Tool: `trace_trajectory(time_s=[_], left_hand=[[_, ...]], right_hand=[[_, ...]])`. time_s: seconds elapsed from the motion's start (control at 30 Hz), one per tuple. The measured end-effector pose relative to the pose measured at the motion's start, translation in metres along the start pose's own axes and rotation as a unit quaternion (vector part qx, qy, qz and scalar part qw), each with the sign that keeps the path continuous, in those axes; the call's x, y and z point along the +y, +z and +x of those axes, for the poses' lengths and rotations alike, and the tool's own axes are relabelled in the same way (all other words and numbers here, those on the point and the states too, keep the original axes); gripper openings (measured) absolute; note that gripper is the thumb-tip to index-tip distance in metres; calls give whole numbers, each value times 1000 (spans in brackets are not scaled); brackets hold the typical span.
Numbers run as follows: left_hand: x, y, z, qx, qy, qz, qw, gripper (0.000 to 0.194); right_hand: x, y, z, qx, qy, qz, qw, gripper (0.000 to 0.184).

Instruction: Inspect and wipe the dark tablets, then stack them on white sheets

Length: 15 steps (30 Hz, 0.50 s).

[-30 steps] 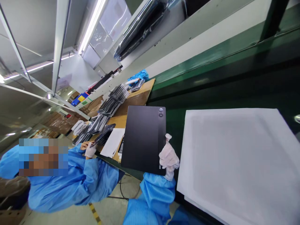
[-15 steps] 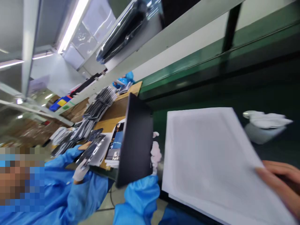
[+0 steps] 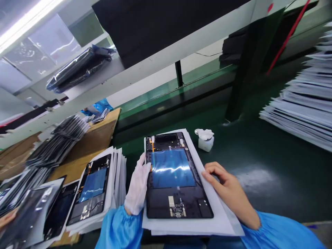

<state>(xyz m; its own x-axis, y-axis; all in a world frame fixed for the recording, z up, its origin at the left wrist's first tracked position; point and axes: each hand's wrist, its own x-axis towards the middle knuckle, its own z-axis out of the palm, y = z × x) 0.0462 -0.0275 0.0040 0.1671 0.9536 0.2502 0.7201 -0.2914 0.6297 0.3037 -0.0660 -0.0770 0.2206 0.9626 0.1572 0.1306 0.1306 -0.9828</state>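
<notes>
The gloved left hand (image 3: 137, 188) lies flat, fingers released, on the open tablet's (image 3: 176, 176) nine o'clock edge; the bare right hand (image 3: 225, 186) rests open on the white foam sheet (image 3: 220, 221) at three o'clock.

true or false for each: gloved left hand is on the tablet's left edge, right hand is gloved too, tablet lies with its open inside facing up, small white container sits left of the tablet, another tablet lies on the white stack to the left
1. The gloved left hand touches the tablet at its left edge: true.
2. The right hand is gloved: false, it is bare, resting on the white sheets.
3. The tablet's open inside faces up: true.
4. The small white container sits left of the tablet: false, it is beyond its right corner.
5. Another tablet lies on the white stack to the left: true.
</notes>
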Motion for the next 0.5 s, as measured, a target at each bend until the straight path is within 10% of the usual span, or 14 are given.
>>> trace_trajectory(time_s=[0.5], left_hand=[[-24, -22, 9, -94, -16, 323, 942, 23]], right_hand=[[-1, -1, -1, 10, -19, -32, 999, 33]])
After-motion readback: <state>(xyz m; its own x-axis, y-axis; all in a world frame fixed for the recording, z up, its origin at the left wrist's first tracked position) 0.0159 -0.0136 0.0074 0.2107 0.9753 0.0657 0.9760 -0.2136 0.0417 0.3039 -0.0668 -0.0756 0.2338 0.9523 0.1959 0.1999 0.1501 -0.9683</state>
